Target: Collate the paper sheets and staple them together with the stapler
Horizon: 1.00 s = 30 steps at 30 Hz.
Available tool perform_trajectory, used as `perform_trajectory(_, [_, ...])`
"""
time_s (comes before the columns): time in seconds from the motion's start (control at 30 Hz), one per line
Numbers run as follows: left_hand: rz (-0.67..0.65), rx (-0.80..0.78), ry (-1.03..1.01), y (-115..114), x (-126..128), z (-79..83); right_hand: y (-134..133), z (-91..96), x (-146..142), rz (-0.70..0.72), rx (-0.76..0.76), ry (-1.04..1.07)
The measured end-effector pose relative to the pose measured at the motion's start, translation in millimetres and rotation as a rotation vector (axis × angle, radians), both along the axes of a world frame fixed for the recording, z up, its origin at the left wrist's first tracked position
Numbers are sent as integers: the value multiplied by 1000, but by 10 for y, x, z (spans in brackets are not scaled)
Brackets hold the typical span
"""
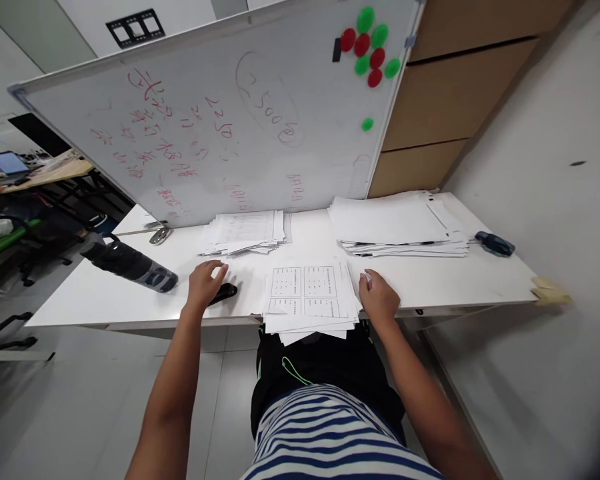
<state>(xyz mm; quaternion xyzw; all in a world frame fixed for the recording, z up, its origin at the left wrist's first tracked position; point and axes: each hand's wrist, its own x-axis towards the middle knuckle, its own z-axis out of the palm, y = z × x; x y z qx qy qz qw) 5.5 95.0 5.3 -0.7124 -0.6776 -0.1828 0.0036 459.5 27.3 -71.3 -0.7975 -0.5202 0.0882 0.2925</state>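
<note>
A stack of printed sheets (307,297) with table grids lies at the front edge of the white table (430,280), overhanging it slightly. My right hand (377,295) rests at the stack's right edge, fingers curled against the paper. My left hand (205,281) lies to the left of the stack, fingers bent over a small black object (226,291), apparently a stapler, touching it from above.
Two more paper piles sit further back, one in the middle (245,232) and a larger one at the right (395,227). A dark bottle (130,265) lies at the left, a dark blue object (495,244) at the right. A whiteboard (220,127) leans behind the table.
</note>
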Motion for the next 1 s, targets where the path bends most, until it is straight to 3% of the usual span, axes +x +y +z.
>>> perform_trajectory(0.2, [-13, -150, 104, 494, 373, 81, 13, -9, 8, 16, 21, 0])
perform_trajectory(0.3, [-92, -176, 167, 813, 632, 101, 15, -17, 0, 2, 30, -3])
perform_trajectory(0.4, [-157, -192, 195, 1086, 925, 49, 19, -8, -11, -9, 28, 1])
perform_trajectory(0.47, [-125, -207, 164, 1211, 1083, -22, 24, 3, -14, -23, 23, 3])
perform_trajectory(0.63, [15, -234, 84, 1304, 1239, -184, 29, -12, 1, -41, 26, -19])
perform_trajectory(1.0, [159, -205, -39, 1350, 1286, -260, 28, -78, 4, -35, 62, -40])
